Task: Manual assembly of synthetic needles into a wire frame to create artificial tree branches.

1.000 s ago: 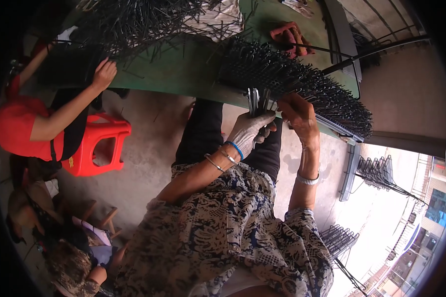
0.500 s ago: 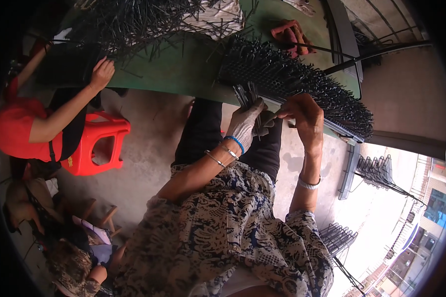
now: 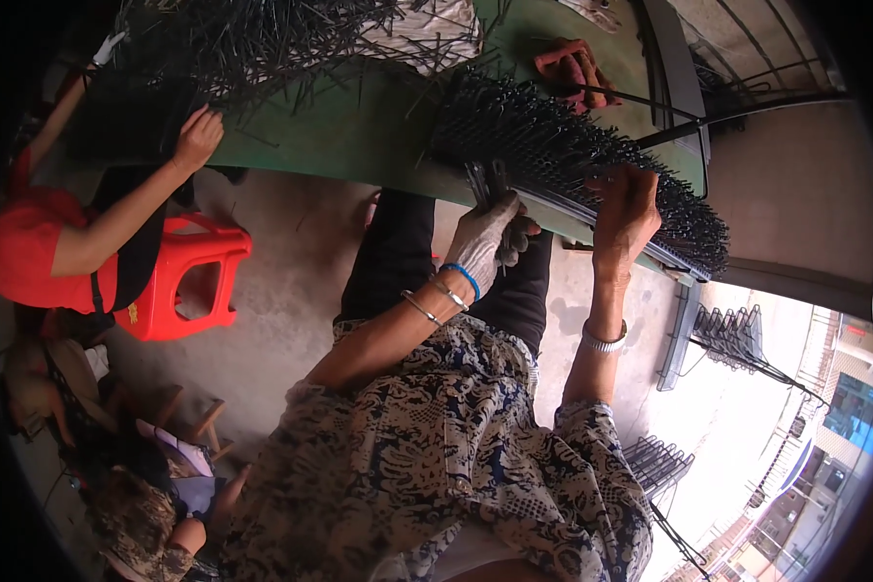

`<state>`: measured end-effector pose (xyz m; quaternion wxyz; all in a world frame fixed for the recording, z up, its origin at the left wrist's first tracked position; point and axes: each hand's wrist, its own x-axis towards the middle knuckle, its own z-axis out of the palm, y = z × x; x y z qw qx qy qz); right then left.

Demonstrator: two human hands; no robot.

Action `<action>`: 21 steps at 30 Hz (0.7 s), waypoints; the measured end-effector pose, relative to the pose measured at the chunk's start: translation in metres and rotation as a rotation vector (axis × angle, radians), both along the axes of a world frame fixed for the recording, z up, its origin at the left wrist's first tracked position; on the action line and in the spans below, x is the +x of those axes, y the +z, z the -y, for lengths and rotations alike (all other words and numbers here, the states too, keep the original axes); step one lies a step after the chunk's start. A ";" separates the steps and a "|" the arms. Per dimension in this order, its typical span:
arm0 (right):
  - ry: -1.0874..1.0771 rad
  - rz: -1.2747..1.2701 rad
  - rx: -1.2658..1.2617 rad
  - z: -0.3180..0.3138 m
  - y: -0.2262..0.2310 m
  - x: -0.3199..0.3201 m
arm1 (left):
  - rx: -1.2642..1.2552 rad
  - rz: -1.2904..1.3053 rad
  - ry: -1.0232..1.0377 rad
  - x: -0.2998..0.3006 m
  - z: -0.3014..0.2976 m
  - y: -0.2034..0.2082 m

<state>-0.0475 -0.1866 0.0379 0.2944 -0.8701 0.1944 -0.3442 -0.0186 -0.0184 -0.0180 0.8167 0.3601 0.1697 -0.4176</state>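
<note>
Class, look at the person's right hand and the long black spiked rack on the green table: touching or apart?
Touching. The head view shows the right hand laid on the black spiked rack, its fingers resting among the spikes with no gap.

Item inspected: 1 long black spiked strip (image 3: pixel 592 160), a dense bank of thin dark metal prongs set in rows on a narrow frame. It lies along the near edge of the green worktop (image 3: pixel 359 136), running diagonally from upper left to lower right, with its right end overhanging the worktop corner. Prongs stand upward and outward, closely packed. The gloved left hand (image 3: pixel 485 238) grips 1 dark, narrow piece at the strip's near edge, fingers closed round it. The bare right hand (image 3: pixel 626 209) rests on the prongs midway along, fingers spread over the top.
</note>
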 end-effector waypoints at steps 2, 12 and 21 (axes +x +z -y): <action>0.005 0.005 0.009 -0.002 0.000 0.003 | -0.011 -0.016 -0.001 -0.001 -0.001 0.001; 0.021 -0.142 -0.070 -0.003 0.016 0.002 | -0.023 -0.055 -0.004 -0.006 -0.004 0.002; 0.083 -0.308 0.019 0.005 0.010 0.017 | 0.013 -0.030 -0.047 -0.007 -0.007 0.000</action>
